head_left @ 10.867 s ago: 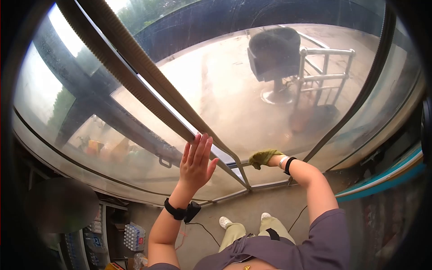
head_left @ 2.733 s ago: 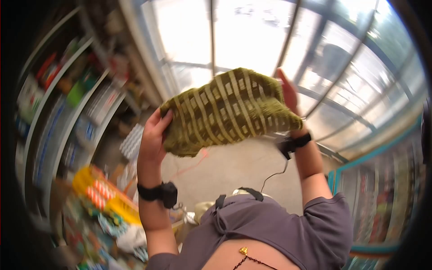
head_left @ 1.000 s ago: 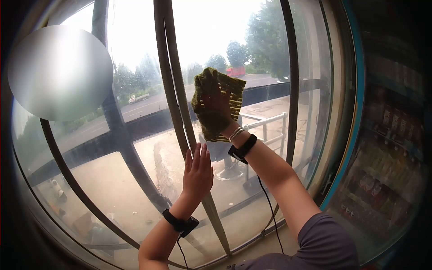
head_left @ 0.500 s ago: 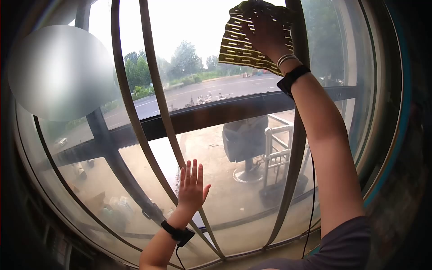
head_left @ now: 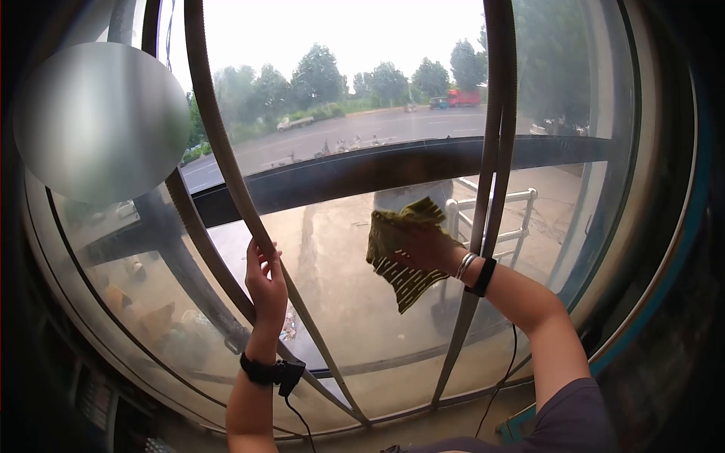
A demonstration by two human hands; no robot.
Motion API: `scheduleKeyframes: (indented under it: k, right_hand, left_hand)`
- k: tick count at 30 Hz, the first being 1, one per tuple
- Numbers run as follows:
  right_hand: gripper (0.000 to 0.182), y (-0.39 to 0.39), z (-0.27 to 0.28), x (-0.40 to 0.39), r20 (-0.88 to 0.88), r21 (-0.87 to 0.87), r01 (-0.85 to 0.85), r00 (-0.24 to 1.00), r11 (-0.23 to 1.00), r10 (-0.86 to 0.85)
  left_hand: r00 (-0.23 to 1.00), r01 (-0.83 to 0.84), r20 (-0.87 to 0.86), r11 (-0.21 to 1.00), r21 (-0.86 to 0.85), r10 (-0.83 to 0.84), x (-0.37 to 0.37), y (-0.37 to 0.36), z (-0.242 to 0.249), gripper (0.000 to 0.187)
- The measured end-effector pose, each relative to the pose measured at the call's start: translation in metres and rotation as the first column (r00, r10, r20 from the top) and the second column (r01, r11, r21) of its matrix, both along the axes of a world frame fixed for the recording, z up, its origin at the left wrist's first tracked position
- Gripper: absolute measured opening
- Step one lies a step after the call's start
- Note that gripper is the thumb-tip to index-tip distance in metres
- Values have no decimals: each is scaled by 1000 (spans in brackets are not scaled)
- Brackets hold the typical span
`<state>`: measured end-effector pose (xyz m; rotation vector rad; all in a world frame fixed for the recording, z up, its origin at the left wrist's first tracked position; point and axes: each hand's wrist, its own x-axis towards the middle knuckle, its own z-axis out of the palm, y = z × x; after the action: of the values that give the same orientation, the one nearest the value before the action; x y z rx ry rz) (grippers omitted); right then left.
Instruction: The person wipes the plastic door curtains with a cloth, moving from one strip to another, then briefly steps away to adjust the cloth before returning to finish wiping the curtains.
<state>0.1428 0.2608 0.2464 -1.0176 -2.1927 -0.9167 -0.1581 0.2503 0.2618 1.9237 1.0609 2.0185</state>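
My right hand (head_left: pixel 427 248) is pressed over a bunched olive-green cloth (head_left: pixel 400 285) with rows of pale slits, held at the lower glass pane (head_left: pixel 340 317). Part of the cloth is hidden beneath the fingers. To the left, my left hand (head_left: pixel 267 285) is raised with bent fingers around a long brown strap (head_left: pixel 239 181) that runs down in front of the window. Each wrist wears a black band; the right one also has light bracelets.
A dark crossbar (head_left: pixel 362 170) divides the window. More straps (head_left: pixel 495 90) hang at the right. Beyond the glass stand a white metal railing (head_left: pixel 521 195), a road and trees. Black cables (head_left: pixel 498 385) trail from the wrists. A blurred grey disc (head_left: pixel 102 121) covers the upper left.
My right hand has come down with the cloth from the upper pane to the lower one. My left hand has gone from flat and spread to curled at the strap, farther left and higher.
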Motion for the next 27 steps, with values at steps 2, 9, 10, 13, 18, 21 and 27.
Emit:
scheduleKeyframes:
  k: [2, 9, 10, 13, 18, 21, 27]
  right_hand:
    - [53, 11, -34, 12, 188, -334, -89, 969, 938, 159]
    - [59, -3, 189, 4, -258, 488, 229, 960, 842, -112]
    - [59, 15, 233, 16, -275, 695, 216, 961, 686, -24]
    - [58, 43, 294, -1, -528, 689, 503, 842, 522, -114]
    - [56, 32, 265, -110, -73, 783, 57, 997, 619, 0]
    - [55, 64, 186, -154, -76, 432, -459, 839, 777, 538]
    - [41, 57, -18, -149, -114, -186, -434, 901, 881, 420]
  left_hand:
    - [1000, -7, -18, 1000, 6, 7, -1, 1, -1, 38]
    - [996, -29, -89, 1000, 7, 29, -6, 3, -3, 40]
    - [995, -33, -90, 999, 11, 34, -6, 5, -4, 41]
    - [991, -89, -100, 995, 40, 93, -4, 11, -1, 42]
    - [930, -236, -285, 971, 29, 234, -11, 23, -6, 53]
    - [983, -49, -181, 989, -138, 23, -5, 1, 4, 66]
    - [976, 149, -166, 989, 15, -144, -4, -24, -5, 61]
